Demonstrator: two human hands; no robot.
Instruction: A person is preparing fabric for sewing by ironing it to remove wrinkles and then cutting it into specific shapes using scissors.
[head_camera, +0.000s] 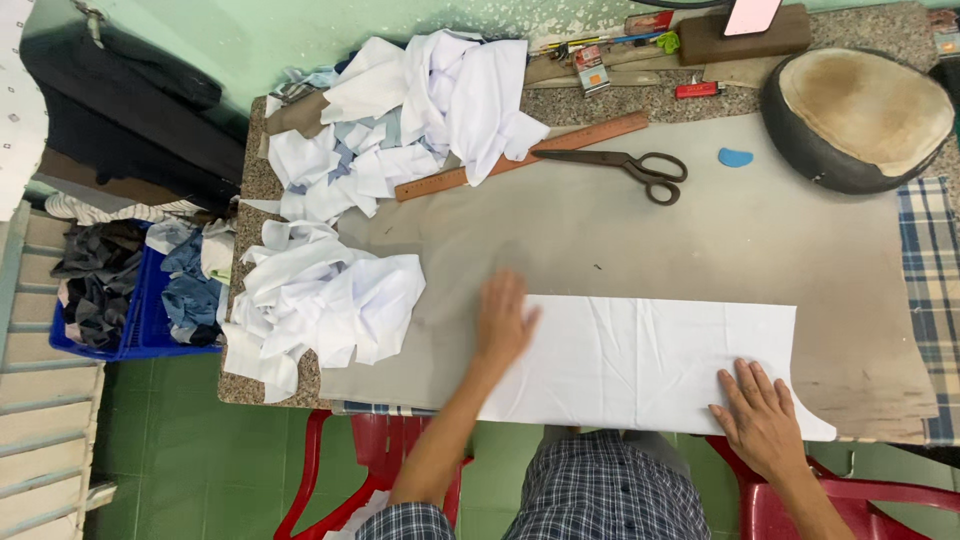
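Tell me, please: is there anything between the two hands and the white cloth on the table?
No. The left hand lies on the left edge of the white cloth, and the right hand presses flat on it.

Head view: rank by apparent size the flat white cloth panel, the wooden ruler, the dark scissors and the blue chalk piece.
1. Flat white cloth panel, under both hands.
2. Long wooden ruler, partly under cloth scraps.
3. Dark metal scissors.
4. Small blue chalk piece.

A plain white rectangular cloth panel (640, 360) lies on a grey-beige mat (700, 230) over the speckled granite counter (590, 105); small blue tailor's chalk (735, 157), reddish-brown wooden ruler (530, 153), blue plastic crate (140, 330), green tiled floor (190, 460)
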